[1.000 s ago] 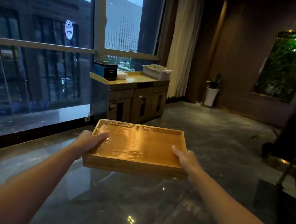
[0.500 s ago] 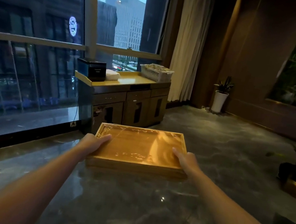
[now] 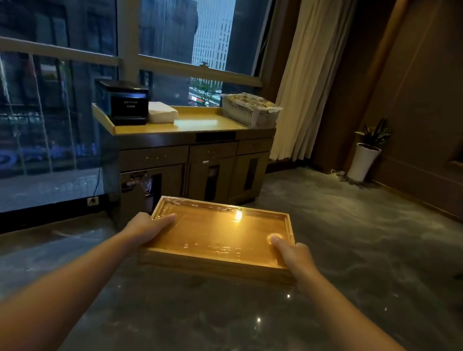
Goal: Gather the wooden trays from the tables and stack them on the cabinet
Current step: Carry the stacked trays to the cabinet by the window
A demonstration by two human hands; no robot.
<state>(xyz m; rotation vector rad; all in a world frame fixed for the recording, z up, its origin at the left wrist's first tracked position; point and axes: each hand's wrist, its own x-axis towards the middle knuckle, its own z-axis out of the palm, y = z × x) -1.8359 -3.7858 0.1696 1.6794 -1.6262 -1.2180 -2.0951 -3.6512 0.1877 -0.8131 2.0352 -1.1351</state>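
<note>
- A wooden tray (image 3: pixel 221 239) was held out in front of the body, above the glossy floor (image 3: pixel 365 242), with nothing under it.
- The left hand (image 3: pixel 145 230) was closed on the left short side of the tray, the thumb laid over the rim and the other fingers hidden below it.
- The right hand (image 3: pixel 291 256) was closed on the right short side in the same manner, so the tray lay between the two hands.
- The long axis of the tray ran from one hand to the other, and the tray was kept nearly level; it seemed to be covered with a shiny film.
- The cabinet (image 3: pixel 196 157) stood straight ahead of the hands and a little to the left, near but not yet within reach.
- Its counter (image 3: pixel 202 123) was seen beyond and above the tray, with a bare part in the middle between a black box (image 3: pixel 122 102) with a white stack (image 3: pixel 161 112) on the left and a white basket (image 3: pixel 249 110) on the right.
- It was judged that the left hand was slightly nearer to the cabinet, and that the tray would fit the bare part with its long axis along the counter.
- No other tray was seen on the counter.
</note>
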